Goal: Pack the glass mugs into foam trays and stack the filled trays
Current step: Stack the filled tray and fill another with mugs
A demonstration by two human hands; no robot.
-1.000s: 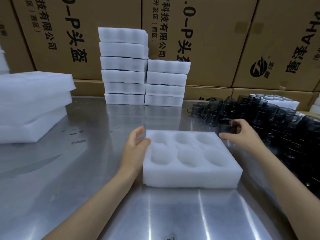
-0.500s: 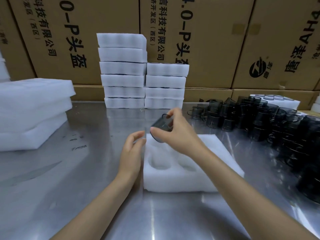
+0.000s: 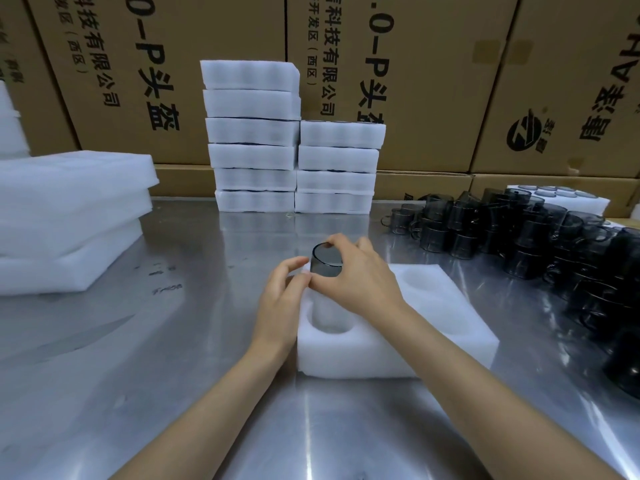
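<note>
A white foam tray (image 3: pixel 356 351) with round pockets lies on the steel table in front of me. My right hand (image 3: pixel 356 277) grips a dark smoked-glass mug (image 3: pixel 323 259) upside down over the tray's far left pocket. My left hand (image 3: pixel 282 296) rests against the tray's left edge, fingers loosely curved beside the mug. A crowd of loose dark glass mugs (image 3: pixel 540 233) stands at the right of the table. Two stacks of filled trays (image 3: pixel 254 136) (image 3: pixel 337 168) stand at the back centre.
A pile of foam trays (image 3: pixel 69 216) sits at the left. Another filled tray (image 3: pixel 557 199) lies behind the loose mugs at far right. Cardboard boxes (image 3: pixel 398 64) wall off the back of the steel table (image 3: pixel 173 375).
My right hand took a mug from the pile at the right, carried it left across the tray and turned it mouth-down over the far left pocket. The left hand stayed at the tray's edge.
</note>
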